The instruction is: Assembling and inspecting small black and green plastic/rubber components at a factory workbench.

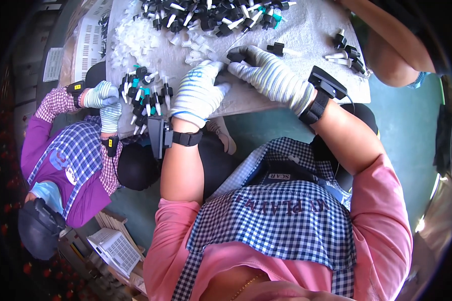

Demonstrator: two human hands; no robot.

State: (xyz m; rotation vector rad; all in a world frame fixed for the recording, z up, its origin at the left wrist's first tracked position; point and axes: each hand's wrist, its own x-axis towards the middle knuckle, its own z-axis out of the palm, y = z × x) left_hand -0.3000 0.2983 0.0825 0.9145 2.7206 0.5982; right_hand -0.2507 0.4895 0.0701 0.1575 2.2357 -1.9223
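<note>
My left hand [198, 93], in a white glove with blue stripes, is above the table's near edge. Its thumb and fingers stand apart, with nothing visible between them. My right hand [276, 76], gloved alike, reaches in from the right. Its fingers and thumb close around a small black piece [236, 54], partly hidden, that resembles the black pump heads nearby. Loose clear plastic parts [198, 50] lie just beyond my left hand. A black pump head with a pale stem [277, 48] rests beyond my right hand.
The cloth-covered table [331, 83] holds a pile of black pump heads [206, 15], translucent parts [133, 42], pumps at the left [145, 98] and several at the right [347, 54]. A co-worker's gloved hands [105, 95] are at the left; another person's arm [391, 35] is far right.
</note>
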